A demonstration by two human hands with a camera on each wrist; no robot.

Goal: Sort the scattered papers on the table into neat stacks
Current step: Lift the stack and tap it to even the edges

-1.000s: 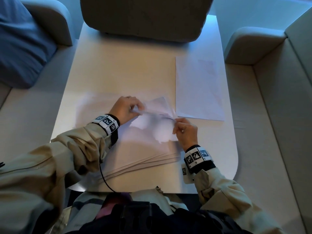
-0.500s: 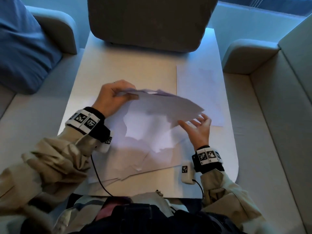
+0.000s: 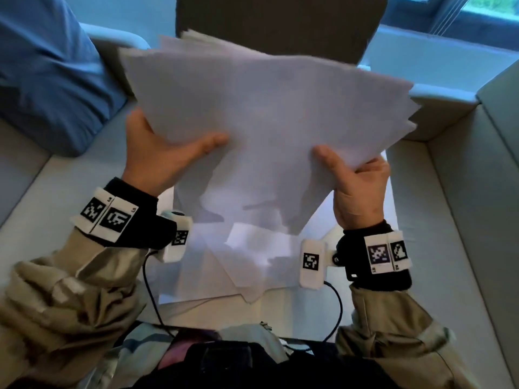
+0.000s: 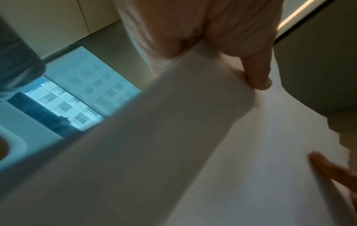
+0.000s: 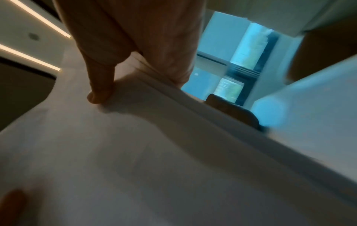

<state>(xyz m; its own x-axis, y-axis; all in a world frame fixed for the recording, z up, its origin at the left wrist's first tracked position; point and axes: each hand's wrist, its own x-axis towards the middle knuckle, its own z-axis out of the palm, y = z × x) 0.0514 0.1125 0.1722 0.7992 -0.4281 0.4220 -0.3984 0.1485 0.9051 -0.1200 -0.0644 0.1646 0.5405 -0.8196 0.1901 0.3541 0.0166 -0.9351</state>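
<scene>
Half a second ago the sheaf [image 3: 269,122] hung low over the table [image 3: 390,209], pinched by the left hand [image 3: 157,161] alone while the right hand [image 3: 356,189] reached open-fingered beneath its near edge; now both hands have raised it high and tilted its face toward the head camera.

Its far edges are ragged and fanned, corners stepping out along the right side, so the sheets are not squared. It hides most of the tabletop and the dark chair back [image 3: 280,21] beyond. Loose papers [image 3: 252,259] lie overlapped on the table's near half, under the raised bundle. Sofa arms flank the table on both sides, and a blue cushion [image 3: 47,68] sits to the left.

Each hand grasps a lower corner: thumb pressed flat on the near face, fingers wrapped behind (both wrist views show the thumb on top, though blurred). Palms face inward, with both wrists above the table.

A second ago both hands were low, working at sheets on the pile.
</scene>
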